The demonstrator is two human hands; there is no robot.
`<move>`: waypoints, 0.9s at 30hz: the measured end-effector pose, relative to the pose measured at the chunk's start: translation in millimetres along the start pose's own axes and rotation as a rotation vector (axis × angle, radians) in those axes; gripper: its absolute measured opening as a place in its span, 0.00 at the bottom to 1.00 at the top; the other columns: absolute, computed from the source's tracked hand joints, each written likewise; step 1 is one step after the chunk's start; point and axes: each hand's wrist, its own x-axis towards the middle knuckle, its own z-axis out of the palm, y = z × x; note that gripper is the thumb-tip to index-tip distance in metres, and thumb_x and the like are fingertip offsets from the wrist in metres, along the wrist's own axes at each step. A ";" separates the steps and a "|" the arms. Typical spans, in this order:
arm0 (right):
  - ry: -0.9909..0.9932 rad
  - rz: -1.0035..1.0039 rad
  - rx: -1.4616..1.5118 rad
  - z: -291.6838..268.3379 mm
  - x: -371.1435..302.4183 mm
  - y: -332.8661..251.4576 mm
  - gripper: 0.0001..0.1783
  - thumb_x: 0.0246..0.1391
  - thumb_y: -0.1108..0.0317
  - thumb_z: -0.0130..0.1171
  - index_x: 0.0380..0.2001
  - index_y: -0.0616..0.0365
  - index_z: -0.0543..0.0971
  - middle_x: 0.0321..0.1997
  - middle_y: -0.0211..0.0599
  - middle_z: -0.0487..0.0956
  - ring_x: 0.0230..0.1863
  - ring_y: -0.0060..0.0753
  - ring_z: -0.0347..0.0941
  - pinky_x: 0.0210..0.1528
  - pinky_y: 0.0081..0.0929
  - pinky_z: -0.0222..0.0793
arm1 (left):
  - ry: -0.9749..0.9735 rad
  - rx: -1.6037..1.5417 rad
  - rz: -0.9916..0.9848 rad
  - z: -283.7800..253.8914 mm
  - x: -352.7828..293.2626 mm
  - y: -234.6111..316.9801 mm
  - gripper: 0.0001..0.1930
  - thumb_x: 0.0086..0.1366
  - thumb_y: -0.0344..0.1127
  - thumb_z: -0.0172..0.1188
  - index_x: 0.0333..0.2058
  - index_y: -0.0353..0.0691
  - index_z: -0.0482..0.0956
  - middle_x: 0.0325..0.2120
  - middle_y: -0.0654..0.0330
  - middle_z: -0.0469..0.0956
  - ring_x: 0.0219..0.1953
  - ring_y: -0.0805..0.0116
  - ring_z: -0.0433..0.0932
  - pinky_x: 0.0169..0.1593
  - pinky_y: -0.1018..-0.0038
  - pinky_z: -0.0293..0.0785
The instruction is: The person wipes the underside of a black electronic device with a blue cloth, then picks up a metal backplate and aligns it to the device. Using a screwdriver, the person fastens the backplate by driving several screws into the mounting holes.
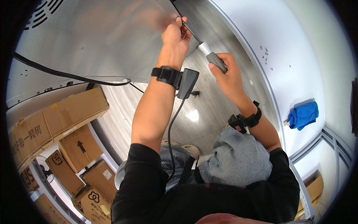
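My right hand (228, 74) is wrapped round the grey handle of a screwdriver (214, 59) with a white collar. Its long dark shaft runs up and to the left, beside a large silver metal panel (108, 41). Farther up, the fingers of my left hand (178, 33) are closed round that shaft, close to the panel's right side. The screwdriver's tip cannot be made out. A blurred reflection of my left hand shows in the shiny metal.
A black cable (74, 75) crosses the panel's lower left. At right, a white surface (294, 82) bears small screws (264, 56) and a folded blue cloth (304, 115). Cardboard boxes (80, 147) fill a shelf at lower left. Grey wood-look floor (126, 108) lies below.
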 end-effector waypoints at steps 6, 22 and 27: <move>0.015 -0.010 -0.039 1.1 0.0 -9.2 0.18 0.50 0.66 0.61 0.40 0.63 0.69 0.34 0.38 0.74 0.33 0.30 0.72 0.37 0.25 0.67 | -0.092 0.015 0.021 -12.0 1.9 -0.5 0.06 0.66 0.27 0.48 0.40 0.35 0.68 0.33 0.57 0.79 0.25 0.74 0.70 0.30 0.75 0.72; 0.048 0.145 0.247 0.2 -0.6 -30.9 0.16 0.49 0.73 0.61 0.39 0.68 0.70 0.32 0.41 0.76 0.19 0.22 0.74 0.19 0.17 0.69 | -0.359 0.459 -0.029 -41.7 -1.9 9.4 0.11 0.69 0.37 0.45 0.43 0.36 0.71 0.43 0.55 0.77 0.39 0.72 0.76 0.43 0.76 0.73; 0.042 0.200 0.370 -0.5 0.6 -25.8 0.16 0.51 0.70 0.60 0.40 0.69 0.71 0.32 0.43 0.77 0.18 0.23 0.74 0.19 0.17 0.70 | -0.570 0.449 -0.036 -48.8 3.7 9.6 0.16 0.71 0.39 0.41 0.47 0.36 0.71 0.44 0.56 0.77 0.41 0.71 0.76 0.46 0.74 0.72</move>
